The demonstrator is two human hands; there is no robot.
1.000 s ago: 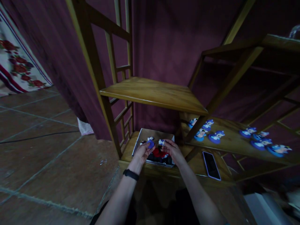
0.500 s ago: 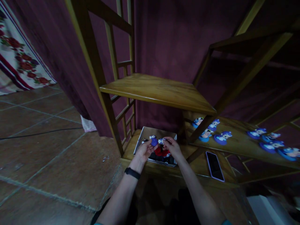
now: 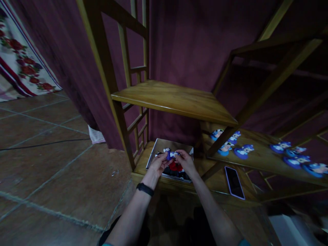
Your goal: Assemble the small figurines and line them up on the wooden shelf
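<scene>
Above an open cardboard box (image 3: 191,149), my left hand (image 3: 157,165) pinches a purple round figurine base (image 3: 168,156). White detail shows at the base's upper edge. Closed round a small white-and-purple figurine piece (image 3: 176,154), my right hand (image 3: 185,161) brings it against the base. Fingers cover much of both parts, so I cannot tell whether they are joined. Inside the box below lie a red item (image 3: 175,166) and dark and white pieces, partly hidden by my hands.
Several finished-looking blue and purple figurines stand on the shelf at right, one being a purple figurine (image 3: 244,151). A phone (image 3: 234,182) lies on the lower board. Overhead juts a wooden shelf (image 3: 174,99), with a slanted post (image 3: 221,140) to the right.
My right hand has moved slightly left, bringing the figurine piece from beside the purple base to meet it. The base has tilted in my left hand.
</scene>
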